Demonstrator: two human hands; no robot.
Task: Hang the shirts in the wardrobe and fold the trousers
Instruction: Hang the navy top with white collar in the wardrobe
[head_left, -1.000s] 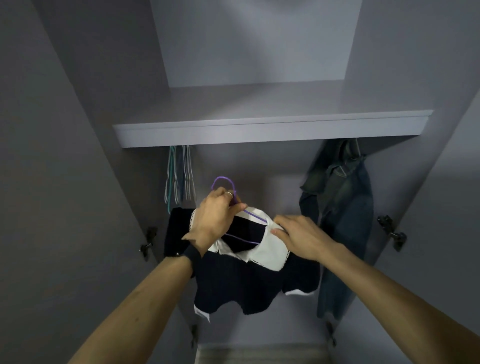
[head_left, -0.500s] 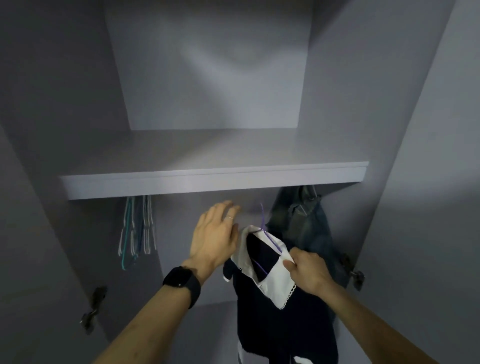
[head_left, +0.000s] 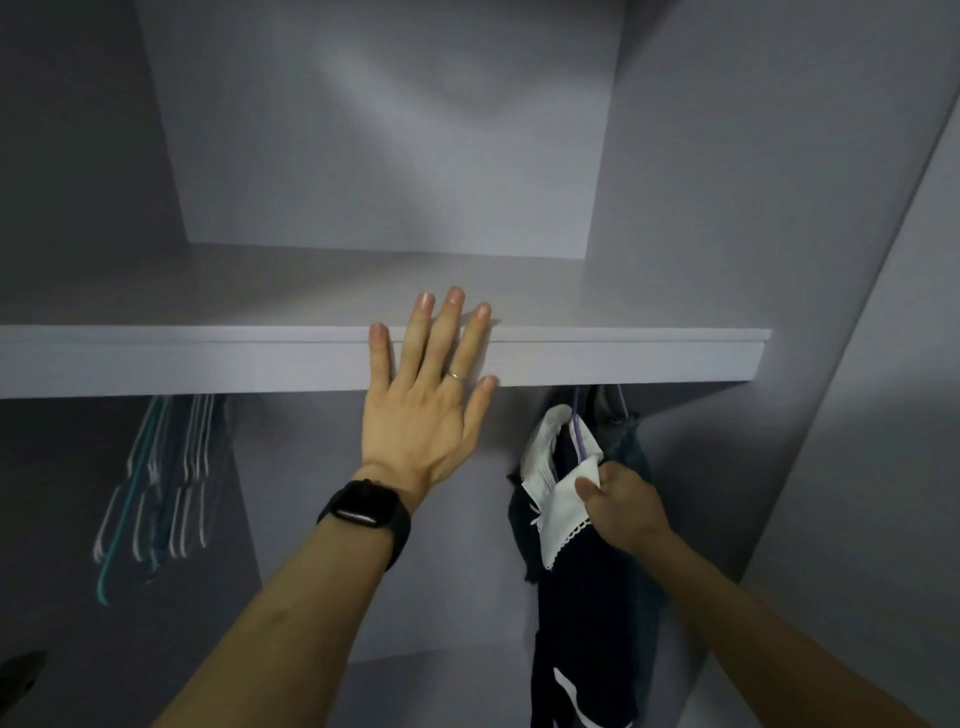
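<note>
A dark navy shirt with a white lace-edged collar hangs on a purple hanger under the wardrobe shelf, at the right. The hanger's hook goes up behind the shelf's front edge, so the rail is hidden. My right hand pinches the white collar at the shirt's right shoulder. My left hand is spread flat, fingers straight, against the front edge of the shelf, holding nothing.
Several bare wire hangers hang at the left under the shelf. A dark denim garment hangs right behind the navy shirt. The wardrobe's right wall stands close to the shirt.
My left hand let go of the purple hanger and rose to the shelf edge. The shirt moved right and up under the shelf, beside the denim garment. My view tilted upward.
</note>
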